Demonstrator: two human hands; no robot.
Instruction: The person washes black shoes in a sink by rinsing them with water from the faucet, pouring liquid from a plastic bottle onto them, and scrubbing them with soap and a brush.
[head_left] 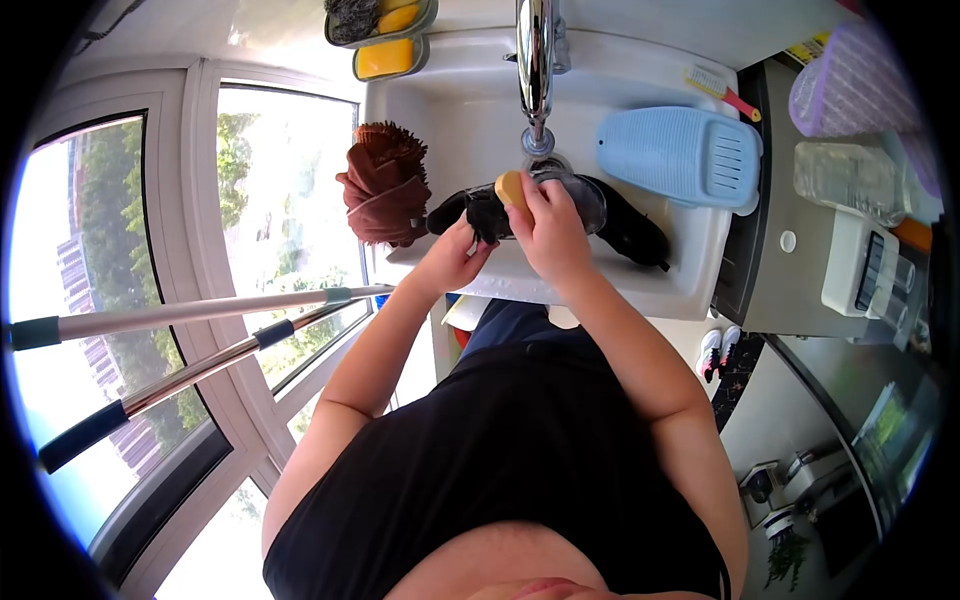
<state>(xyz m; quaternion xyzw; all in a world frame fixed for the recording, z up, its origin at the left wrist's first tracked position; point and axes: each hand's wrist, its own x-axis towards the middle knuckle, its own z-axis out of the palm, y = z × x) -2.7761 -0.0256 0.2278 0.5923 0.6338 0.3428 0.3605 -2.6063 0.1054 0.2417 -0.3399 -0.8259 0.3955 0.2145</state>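
Note:
Over the white sink [400, 100], my left hand [450, 258] is closed on a bunched black item [487, 213], whose kind I cannot make out. Close beside it, my right hand [552, 235] grips a tan rounded block [511, 190]; whether it is soap or the back of a brush does not show. Behind both hands sits a dark, wet-looking round basin [590, 198] under the faucet [536, 80]. A long black piece [632, 228] hangs over its right side into the sink. Part of the black material is hidden by my fingers.
A brown cloth bundle [385, 190] lies at the sink's left. To the right is a blue washboard [680, 155], with a brush with a red handle [735, 97] above it. Yellow soap [385, 58] sits in a dish. Two poles [200, 312] cross the left side.

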